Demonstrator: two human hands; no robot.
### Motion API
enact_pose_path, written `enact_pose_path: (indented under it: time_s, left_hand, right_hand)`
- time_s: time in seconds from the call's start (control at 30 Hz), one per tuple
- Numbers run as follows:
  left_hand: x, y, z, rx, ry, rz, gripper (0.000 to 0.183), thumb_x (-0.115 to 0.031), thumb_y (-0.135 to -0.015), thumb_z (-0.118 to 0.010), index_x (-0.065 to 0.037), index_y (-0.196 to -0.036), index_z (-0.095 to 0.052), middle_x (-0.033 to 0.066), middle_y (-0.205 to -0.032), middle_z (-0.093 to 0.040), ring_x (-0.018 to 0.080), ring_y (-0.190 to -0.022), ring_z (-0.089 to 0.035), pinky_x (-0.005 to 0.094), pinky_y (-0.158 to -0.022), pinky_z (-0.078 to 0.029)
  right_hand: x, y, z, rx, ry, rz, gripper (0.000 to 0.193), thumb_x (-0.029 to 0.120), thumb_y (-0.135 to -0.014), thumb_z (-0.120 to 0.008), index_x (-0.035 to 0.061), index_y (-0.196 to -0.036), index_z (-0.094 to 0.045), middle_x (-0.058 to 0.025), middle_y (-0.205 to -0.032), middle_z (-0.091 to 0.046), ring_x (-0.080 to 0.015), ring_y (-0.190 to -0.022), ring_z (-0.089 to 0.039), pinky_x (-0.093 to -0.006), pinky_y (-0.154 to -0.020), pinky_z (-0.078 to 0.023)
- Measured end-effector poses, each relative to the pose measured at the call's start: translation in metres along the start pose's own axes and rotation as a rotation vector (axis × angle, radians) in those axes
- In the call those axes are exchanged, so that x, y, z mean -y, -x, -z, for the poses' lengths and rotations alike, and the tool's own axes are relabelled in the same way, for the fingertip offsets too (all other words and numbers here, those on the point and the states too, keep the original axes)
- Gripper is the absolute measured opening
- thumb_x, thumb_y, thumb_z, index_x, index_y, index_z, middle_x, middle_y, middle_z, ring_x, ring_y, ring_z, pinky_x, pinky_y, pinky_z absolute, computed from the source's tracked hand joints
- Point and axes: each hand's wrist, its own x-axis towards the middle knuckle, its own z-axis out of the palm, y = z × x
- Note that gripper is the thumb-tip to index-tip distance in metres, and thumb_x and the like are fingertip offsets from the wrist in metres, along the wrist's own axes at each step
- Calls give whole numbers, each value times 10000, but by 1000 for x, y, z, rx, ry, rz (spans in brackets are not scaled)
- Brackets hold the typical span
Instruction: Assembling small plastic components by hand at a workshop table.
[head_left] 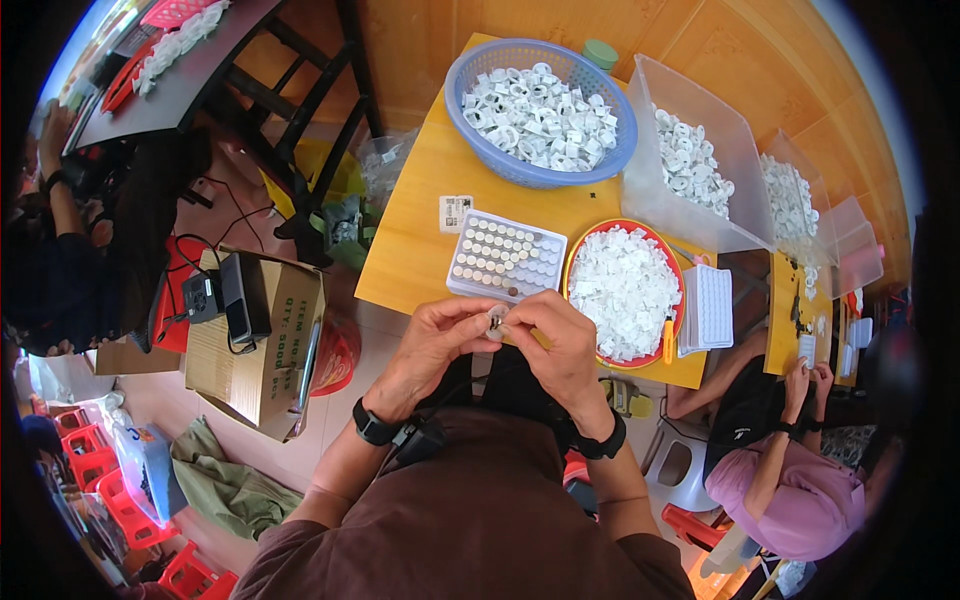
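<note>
With the hands as the centre of the clock, a white tray (541, 266) partly filled with rows of small round pieces lies just beyond them at twelve, and a small printed card (455, 213) lies past it toward eleven. Behind the tray, between twelve and one, a blue basket (545, 178) heaped with white parts takes up the back of the yellow table (408, 255), with a translucent bin (690, 232) of more parts beside it toward half past one. Between two and three, a red round tray (658, 241) piled with white pieces crowds the right hand (562, 347); an orange-handled tool (668, 340) and a stack of white trays (707, 312) stand at three. The task's thing, a small whitish round part (496, 316), is at the clock's centre, pinched between both hands: the left hand (432, 343) grips it by thumb and fingertips, nearly closed, and the right does likewise from the other side. A co-worker in a pink top (785, 490) sits at four; a cardboard box (225, 365) stands at nine. The table's near edge runs close by the hands, its left edge slants away toward ten. A bare strip of tabletop lies toward ten, and open floor (378, 350) separates table and box at nine.
</note>
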Motion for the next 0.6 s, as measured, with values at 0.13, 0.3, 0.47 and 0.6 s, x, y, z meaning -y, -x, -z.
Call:
enact_pose_path:
  time_s: [0.13, 0.3, 0.47, 0.6]
  left_hand:
    - [0, -2, 1, 6, 11, -10, 234, -112, -855, -588, -3, -1062, -601, 84, -1002, -621, 139, -871, -608, 260, -736, -535]
    - [4, -4, -3, -6, 1, -10, 215, -85, -861, -567, 8, -1051, -601, 96, -997, -615, 141, -846, -612, 271, -719, -553]
    - [4, -4, -8, -3, -28, -13, 219, -88, -863, -565, 12, -1055, -600, 97, -998, -615, 142, -856, -607, 273, -719, -550]
    - [4, -6, -12, 18, -123, -22, 227, -98, -861, -571, 8, -1059, -600, 94, -1001, -615, 147, -868, -603, 284, -735, -545]
  right_hand:
    - [0, 0, 1, -7, 17, 10, 108, -32, -717, -639, -5, -807, -586, -93, -765, -544, -227, -666, -571, -297, -570, -451]
    - [-8, 2, 4, 56, -112, -103, 103, -49, -730, -629, -11, -819, -595, -65, -767, -538, -174, -707, -580, -251, -607, -467]
    - [-10, 6, 1, -17, -539, -368, 67, -61, -759, -610, -18, -805, -586, -22, -780, -542, -110, -752, -570, -217, -672, -484]
    - [-14, 10, -1, -65, -693, -493, 98, -56, -771, -613, -5, -825, -548, -10, -789, -556, -73, -757, -554, -202, -675, -475]
